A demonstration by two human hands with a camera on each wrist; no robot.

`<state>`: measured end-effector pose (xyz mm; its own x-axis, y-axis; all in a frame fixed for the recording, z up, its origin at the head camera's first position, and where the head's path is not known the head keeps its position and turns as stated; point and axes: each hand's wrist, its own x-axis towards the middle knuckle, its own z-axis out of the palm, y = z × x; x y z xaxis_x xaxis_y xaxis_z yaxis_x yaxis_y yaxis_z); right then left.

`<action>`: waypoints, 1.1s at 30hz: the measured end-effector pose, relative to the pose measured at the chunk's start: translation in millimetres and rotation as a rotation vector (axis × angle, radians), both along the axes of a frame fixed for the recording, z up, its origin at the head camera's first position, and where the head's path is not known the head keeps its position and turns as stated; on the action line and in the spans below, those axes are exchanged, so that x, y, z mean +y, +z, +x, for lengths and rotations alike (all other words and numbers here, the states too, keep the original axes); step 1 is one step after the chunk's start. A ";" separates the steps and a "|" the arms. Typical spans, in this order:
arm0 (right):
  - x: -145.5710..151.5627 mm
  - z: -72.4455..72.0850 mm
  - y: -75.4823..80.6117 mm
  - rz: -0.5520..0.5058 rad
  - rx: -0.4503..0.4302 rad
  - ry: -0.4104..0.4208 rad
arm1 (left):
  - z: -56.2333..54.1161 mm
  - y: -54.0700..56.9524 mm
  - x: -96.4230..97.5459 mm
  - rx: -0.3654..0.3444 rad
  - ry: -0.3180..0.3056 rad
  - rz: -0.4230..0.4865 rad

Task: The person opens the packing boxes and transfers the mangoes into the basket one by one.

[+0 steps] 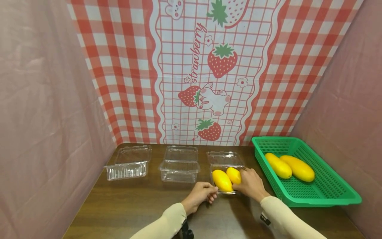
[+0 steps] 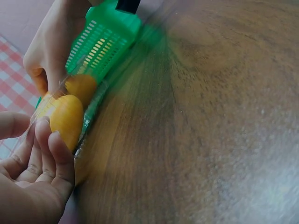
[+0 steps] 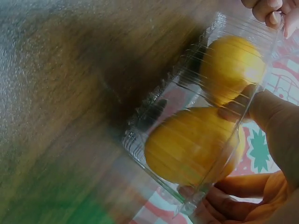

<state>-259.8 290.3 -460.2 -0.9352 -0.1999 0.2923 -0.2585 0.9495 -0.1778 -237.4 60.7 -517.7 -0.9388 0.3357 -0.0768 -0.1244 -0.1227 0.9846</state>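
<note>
Two yellow mangoes (image 1: 222, 181) lie side by side in the right-hand clear plastic container (image 3: 140, 154), whose lid (image 1: 225, 158) is folded back. My right hand (image 1: 251, 183) grips the right mango (image 3: 187, 144) from above, partly covering it in the head view. Its thumb reaches over the rim between the two fruits, and the other fingers are round the far side. At the front left corner, my left hand (image 1: 200, 196) pinches the container's rim between thumb and fingertips. The left mango (image 2: 67, 119) shows just beyond those fingers in the left wrist view.
A green basket (image 1: 325, 200) with two more mangoes (image 1: 296, 168) stands on the right. Two other open clear containers, one in the middle (image 1: 179, 176) and one on the left (image 1: 126, 171), stand along the wooden table (image 1: 134, 202). A checked cloth (image 1: 131, 83) hangs behind.
</note>
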 end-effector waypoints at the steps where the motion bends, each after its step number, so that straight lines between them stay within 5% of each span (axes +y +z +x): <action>1: 0.2 -0.1 0.8 -0.003 0.010 -0.002 | 0.0 -0.1 0.0 -0.001 -0.001 0.001; 20: 8.2 -0.3 11.8 -0.165 0.024 0.026 | 0.3 0.7 -1.0 -0.007 0.003 0.023; 33: 17.0 -2.0 22.5 -0.177 0.046 0.042 | -0.4 -1.7 -0.3 -0.011 0.003 0.037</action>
<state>-261.8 307.3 -437.8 -0.9118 -0.1803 0.3689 -0.3092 0.8926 -0.3280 -237.7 60.4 -519.3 -0.9391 0.3354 -0.0746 -0.1346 -0.1592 0.9780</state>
